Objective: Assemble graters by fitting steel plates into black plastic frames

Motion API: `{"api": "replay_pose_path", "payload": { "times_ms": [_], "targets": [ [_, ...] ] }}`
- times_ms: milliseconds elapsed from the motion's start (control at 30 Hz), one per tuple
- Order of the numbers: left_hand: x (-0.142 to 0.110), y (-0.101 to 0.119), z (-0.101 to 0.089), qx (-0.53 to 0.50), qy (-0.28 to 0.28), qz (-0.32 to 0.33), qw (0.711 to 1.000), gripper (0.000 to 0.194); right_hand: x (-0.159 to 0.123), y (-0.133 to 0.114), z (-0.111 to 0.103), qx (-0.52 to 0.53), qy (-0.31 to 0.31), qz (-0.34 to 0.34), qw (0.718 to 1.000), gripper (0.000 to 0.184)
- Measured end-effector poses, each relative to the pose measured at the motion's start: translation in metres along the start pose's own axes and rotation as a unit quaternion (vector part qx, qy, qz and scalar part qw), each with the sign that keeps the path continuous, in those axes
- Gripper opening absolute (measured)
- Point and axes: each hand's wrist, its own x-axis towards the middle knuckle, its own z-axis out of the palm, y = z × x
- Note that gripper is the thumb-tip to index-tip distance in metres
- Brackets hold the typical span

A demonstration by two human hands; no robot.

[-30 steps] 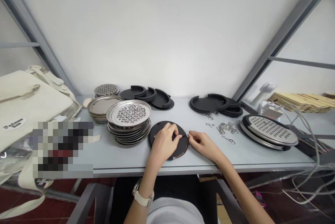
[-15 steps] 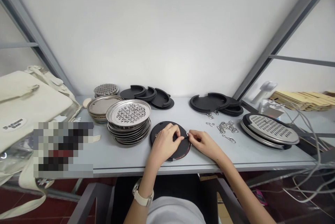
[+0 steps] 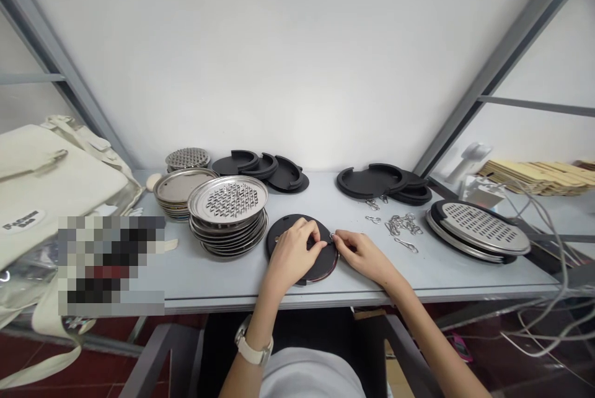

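On the table in front of me lies a black round holder with a thin metal edge showing along its lower right rim. My left hand rests over it, thumb and index finger pinched together near its right edge. At that edge my right hand pinches a small metal snap hook, mostly hidden by the fingertips. The hook touches or nearly touches the rim; I cannot tell whether it passes through it. To the right lies a loose pile of snap hooks.
Left of my hands stands a stack of metal grater discs, with plain metal discs behind. Black holders lie along the wall, more at right. Assembled graters sit far right near white cables. A cream bag is at left.
Almost nothing differs. Both hands keep their pinch at the holder's right edge, with only a slight shift of the right fingertips.
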Motion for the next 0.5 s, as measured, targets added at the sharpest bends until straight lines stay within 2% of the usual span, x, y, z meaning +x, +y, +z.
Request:
{"api": "replay_pose_path", "payload": {
  "times_ms": [500],
  "targets": [
    [0.0057, -0.0018, 0.0024, -0.013, -0.005, -0.012, 1.0, 0.012, 0.0016, -0.0033, -0.0044, -0.037, -0.029, -0.023, 0.999, 0.033]
  ]
}}
